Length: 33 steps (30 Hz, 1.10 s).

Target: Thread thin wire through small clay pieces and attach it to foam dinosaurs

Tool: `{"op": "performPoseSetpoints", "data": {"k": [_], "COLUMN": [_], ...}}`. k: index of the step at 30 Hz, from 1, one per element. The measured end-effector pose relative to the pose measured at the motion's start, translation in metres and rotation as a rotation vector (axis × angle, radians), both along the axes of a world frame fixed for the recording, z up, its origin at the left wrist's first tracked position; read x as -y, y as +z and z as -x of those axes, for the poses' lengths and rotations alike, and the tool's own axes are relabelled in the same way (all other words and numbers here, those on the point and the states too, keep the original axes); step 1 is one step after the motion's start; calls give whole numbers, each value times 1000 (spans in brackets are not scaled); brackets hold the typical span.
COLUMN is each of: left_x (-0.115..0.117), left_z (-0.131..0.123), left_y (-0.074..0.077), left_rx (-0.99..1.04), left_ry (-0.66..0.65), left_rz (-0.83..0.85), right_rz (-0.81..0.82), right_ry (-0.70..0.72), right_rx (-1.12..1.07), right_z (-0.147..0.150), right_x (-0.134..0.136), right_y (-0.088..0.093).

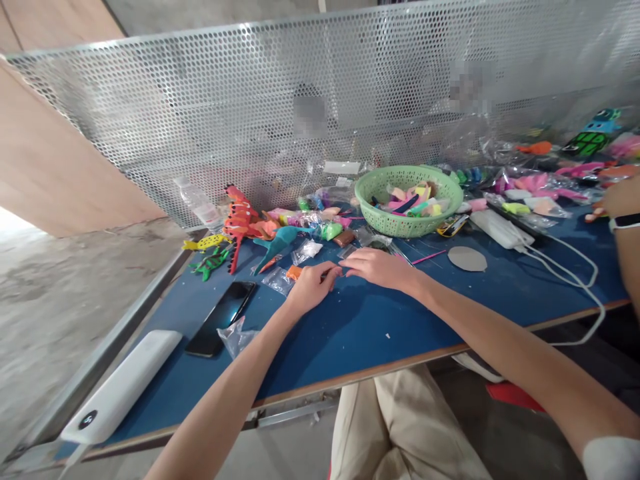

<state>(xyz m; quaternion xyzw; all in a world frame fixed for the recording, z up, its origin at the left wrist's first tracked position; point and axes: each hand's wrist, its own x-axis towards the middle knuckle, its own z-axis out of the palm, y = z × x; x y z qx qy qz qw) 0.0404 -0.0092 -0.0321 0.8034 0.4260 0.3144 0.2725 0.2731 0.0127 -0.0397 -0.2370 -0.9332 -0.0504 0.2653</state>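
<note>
My left hand (311, 285) and my right hand (376, 265) meet at the middle of the blue table (350, 327), fingertips pinched together on something small I cannot make out. An orange clay packet (294, 272) lies just left of my left hand. Clay dinosaur figures, one orange-red (239, 220), one teal (278, 244), one yellow (204, 243) and one green (213, 261), stand behind at the left. A green basket (409, 200) filled with coloured clay pieces sits behind my right hand.
A black phone (221, 317) and a white power bank (120, 387) lie at the front left. A grey disc (467, 259), a pink stick (429, 256) and a white charger with cable (501, 230) lie at the right. Another person's arm (625, 220) reaches in far right. A perforated metal screen (300, 100) backs the table.
</note>
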Motion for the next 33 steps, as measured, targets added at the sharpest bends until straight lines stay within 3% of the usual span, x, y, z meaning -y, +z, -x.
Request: {"op": "performPoseSetpoints", "data": {"k": [2, 7, 9, 13, 18, 22, 24, 29, 33], "left_x": [-1, -7, -7, -6, -2, 2, 3, 3, 2], "left_z": [1, 5, 5, 4, -1, -9, -13, -17, -17], "left_y": [3, 10, 13, 16, 15, 14, 14, 12, 11], "left_rx": [167, 802, 993, 1176, 1190, 1229, 1259, 1289, 1305], "left_ry": [43, 98, 88, -2, -19, -34, -30, 6, 31], "left_rz": [135, 644, 754, 706, 627, 561, 529, 527, 547], "right_rz": [39, 120, 151, 288, 560, 586, 525, 179, 30], "right_ry": [-15, -95, -121, -135, -141, -112, -135, -337, -378], "right_rx": [-28, -45, -48, -150, -236, -217, -149, 113, 126], "right_z": [-3, -12, -12, -5, 4, 8, 10, 16, 22], "right_x": [-2, -3, 0, 7, 14, 18, 20, 25, 26], "right_y": [2, 12, 14, 13, 12, 14, 14, 15, 12]}}
